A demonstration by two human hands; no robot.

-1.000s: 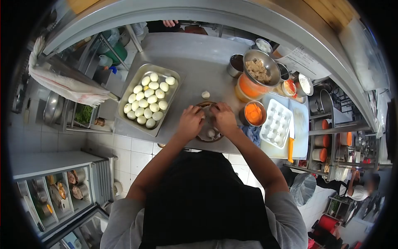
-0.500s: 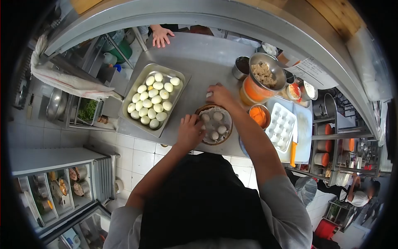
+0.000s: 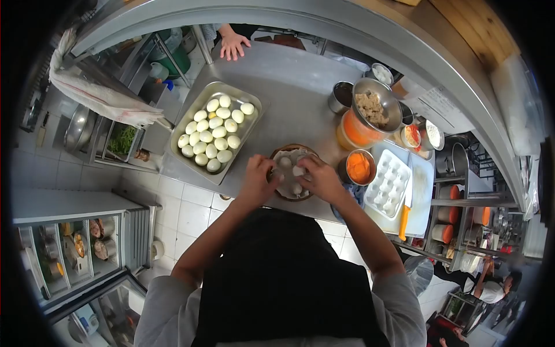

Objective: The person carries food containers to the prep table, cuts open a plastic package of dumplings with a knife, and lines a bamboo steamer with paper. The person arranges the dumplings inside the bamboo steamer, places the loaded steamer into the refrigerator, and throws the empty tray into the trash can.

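A round bamboo steamer (image 3: 293,146), lined with pale paper, sits near the table's front edge. Inside are several small whitish dumplings (image 3: 285,163), partly hidden by my hands. My left hand (image 3: 257,182) is curled at the steamer's left rim, thumb and fingers around the edge. From the right, my right hand (image 3: 322,180) reaches over the basket, its fingertips closed on a small white dumpling (image 3: 299,170). Left of the steamer lies a deep metal tray (image 3: 173,144) holding many peeled boiled eggs (image 3: 219,132).
On the right stand a metal bowl of minced filling (image 3: 373,109), a pot of orange slices (image 3: 358,166), a white molded tray (image 3: 388,184) and an orange-handled knife (image 3: 404,222) on a cutting board (image 3: 425,191). Another person's hand (image 3: 233,45) rests on the far table edge.
My right hand has come back from beyond the steamer to its right side, with the small white piece over the basket. My left hand has shifted slightly left. The view has moved a little.
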